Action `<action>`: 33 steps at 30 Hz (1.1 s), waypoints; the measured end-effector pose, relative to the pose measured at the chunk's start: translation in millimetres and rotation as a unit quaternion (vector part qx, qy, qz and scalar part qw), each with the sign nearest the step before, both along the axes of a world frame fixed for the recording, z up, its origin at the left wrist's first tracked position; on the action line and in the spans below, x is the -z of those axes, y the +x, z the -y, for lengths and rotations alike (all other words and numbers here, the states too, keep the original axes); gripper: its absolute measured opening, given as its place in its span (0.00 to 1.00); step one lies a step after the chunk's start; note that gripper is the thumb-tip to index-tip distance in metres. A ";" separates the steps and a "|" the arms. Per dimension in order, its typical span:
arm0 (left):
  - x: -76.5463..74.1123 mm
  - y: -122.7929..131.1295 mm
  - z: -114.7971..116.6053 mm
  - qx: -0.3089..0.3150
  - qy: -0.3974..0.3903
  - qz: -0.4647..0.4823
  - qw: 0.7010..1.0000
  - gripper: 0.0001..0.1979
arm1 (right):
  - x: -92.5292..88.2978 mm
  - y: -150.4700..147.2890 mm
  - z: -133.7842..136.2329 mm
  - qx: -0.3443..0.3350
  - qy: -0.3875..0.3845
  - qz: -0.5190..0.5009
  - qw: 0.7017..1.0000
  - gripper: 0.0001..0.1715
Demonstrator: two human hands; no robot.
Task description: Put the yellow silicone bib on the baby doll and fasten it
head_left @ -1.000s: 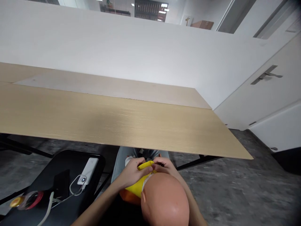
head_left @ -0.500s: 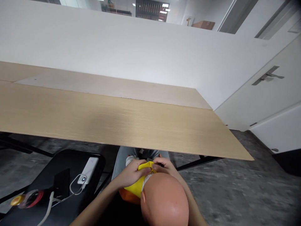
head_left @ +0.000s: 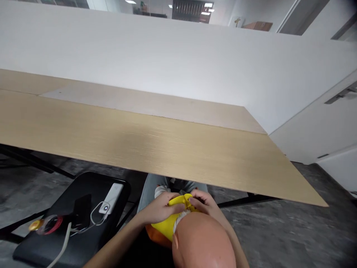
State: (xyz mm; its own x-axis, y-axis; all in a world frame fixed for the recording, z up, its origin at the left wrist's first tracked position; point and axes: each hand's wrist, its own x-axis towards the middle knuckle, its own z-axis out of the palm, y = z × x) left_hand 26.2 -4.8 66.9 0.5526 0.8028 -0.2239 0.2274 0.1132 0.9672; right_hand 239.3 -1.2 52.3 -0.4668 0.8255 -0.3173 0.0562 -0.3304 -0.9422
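Note:
A bald doll (head_left: 205,242) sits on my lap with the back of its head towards me, dressed in a yellow garment (head_left: 166,226) with a white collar. Just beyond its neck, my left hand (head_left: 164,207) pinches the yellow cloth between thumb and fingers. Beside it, my right hand (head_left: 202,202) grips the garment's other edge near the collar. The doll's head hides most of its front and part of the cloth.
A long wooden table (head_left: 195,156) stretches across in front of me. On the left, a black chair (head_left: 33,247) carries a white power bank (head_left: 114,193), a dark phone, cables and a red-rimmed roll. A white door is at the right.
The view has turned slightly left, so everything sits further right. Between my hands the yellow cloth is more raised, and my hands are slightly further apart.

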 end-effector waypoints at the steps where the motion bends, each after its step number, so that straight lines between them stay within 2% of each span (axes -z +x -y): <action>1: -0.5 -0.2 -1.2 0.010 -0.012 -0.002 1.000 0.14 | 1.1 -0.3 -0.6 -0.010 0.004 0.004 1.000 0.23; 3: -1.1 0.3 -3.5 0.024 -0.033 -0.014 0.999 0.19 | 2.3 -1.2 -1.5 -0.028 0.020 0.013 0.999 0.23; 6: -0.8 3.5 -6.0 0.006 -0.025 -0.039 0.999 0.21 | -0.6 -3.0 -1.7 -0.034 0.042 0.036 0.998 0.21; 9: 1.3 6.0 -7.8 -0.013 -0.003 -0.048 0.999 0.18 | -5.9 -4.4 -0.9 -0.018 0.034 0.050 0.998 0.19; 13: 5.3 3.4 -8.9 0.007 0.052 -0.054 0.997 0.11 | -6.1 -4.6 0.5 -0.004 0.006 0.035 0.999 0.19; 16: 7.8 0.7 -8.3 0.008 0.072 -0.046 0.996 0.11 | -2.9 -4.4 1.0 -0.005 0.002 0.031 0.999 0.19; 23: 11.9 5.9 -3.4 -0.058 -0.002 -0.009 0.998 0.09 | -3.2 -5.5 1.2 -0.005 0.020 0.037 0.999 0.18; 29: 11.7 8.4 -3.6 -0.071 -0.006 0.023 0.997 0.08 | 0.3 -6.4 -0.2 0.002 -0.012 -0.014 1.000 0.15; 31: 12.9 7.5 -3.9 -0.083 -0.014 0.047 0.995 0.08 | 2.1 -5.5 -0.7 0.025 -0.019 -0.028 0.999 0.13; 33: 14.9 5.9 -4.3 -0.103 -0.033 0.075 0.991 0.08 | 3.2 -3.9 -1.1 0.078 -0.028 -0.038 0.996 0.12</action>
State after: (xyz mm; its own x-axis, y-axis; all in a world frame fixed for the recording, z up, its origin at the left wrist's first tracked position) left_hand 32.1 -0.5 52.0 0.4097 0.8884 -0.2069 0.0472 0.2058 0.9775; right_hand 235.4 -0.2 49.1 -0.3591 0.8721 -0.3325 -0.0711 -0.3808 -0.9219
